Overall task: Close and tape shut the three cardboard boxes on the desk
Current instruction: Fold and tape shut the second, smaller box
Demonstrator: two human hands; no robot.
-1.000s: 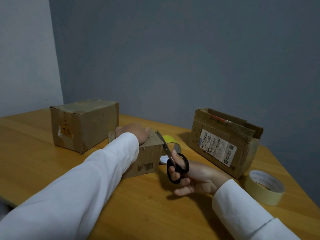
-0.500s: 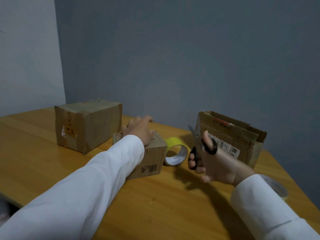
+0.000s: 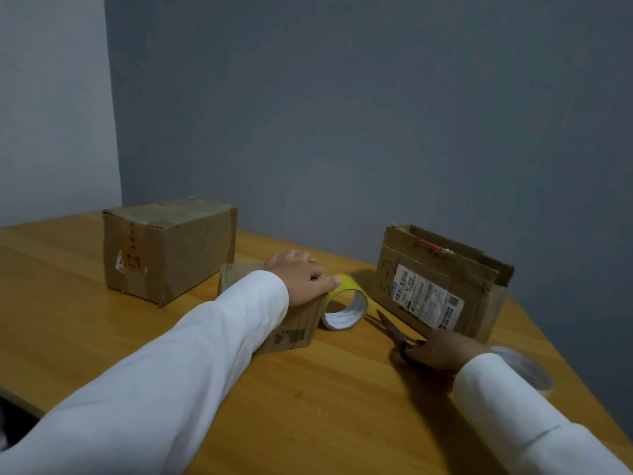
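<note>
Three boxes on the wooden desk (image 3: pixel 102 337), and they stand at three different stages. The big cardboard box (image 3: pixel 168 248) at the back left looks finished: flaps down, brown tape running over the top and down its end. The small box (image 3: pixel 291 329) in the middle is closed, and the left hand (image 3: pixel 301 275) lies flat across its top, fingers straight and pressing down, thumb reaching toward the yellow tape roll (image 3: pixel 344 301) that stands on edge just beside it. I'd call that one sealed or nearly so; the hand hides the seam, so I can't swear to it. Over on the right, the labelled box (image 3: pixel 435 286) is plainly still open, torn flaps standing up, no fresh tape that I can make out. The right hand (image 3: pixel 442 349) is down on the desk over the handles of the scissors (image 3: pixel 394 329), blades pointing away along the wood; motion blur keeps me from telling whether the fingers grip them. A pale tape roll (image 3: pixel 527 370) sits behind that wrist. So: one done, one about done, one to go.
</note>
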